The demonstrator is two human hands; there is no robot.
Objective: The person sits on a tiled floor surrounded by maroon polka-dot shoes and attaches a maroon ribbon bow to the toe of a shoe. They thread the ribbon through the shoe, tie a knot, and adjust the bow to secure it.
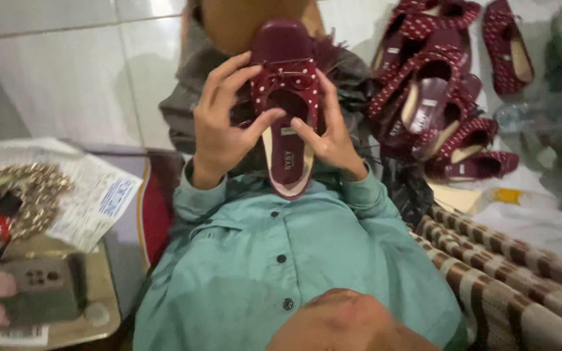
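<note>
Teal button shirt (281,260) nearest. Above it, left hand (222,123) and right hand (330,133) both grip one maroon flat shoe (287,97) with a polka-dot bow, held up between them, insole facing camera. Farther right: pile of matching maroon shoes (443,97) on white tiled floor (53,71).

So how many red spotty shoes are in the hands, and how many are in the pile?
Held in both hands, left hand and right hand: 1 maroon dotted shoe
Pile of shoes on the floor: about 8; they overlap, so it's not exact
Total: about 9
</note>
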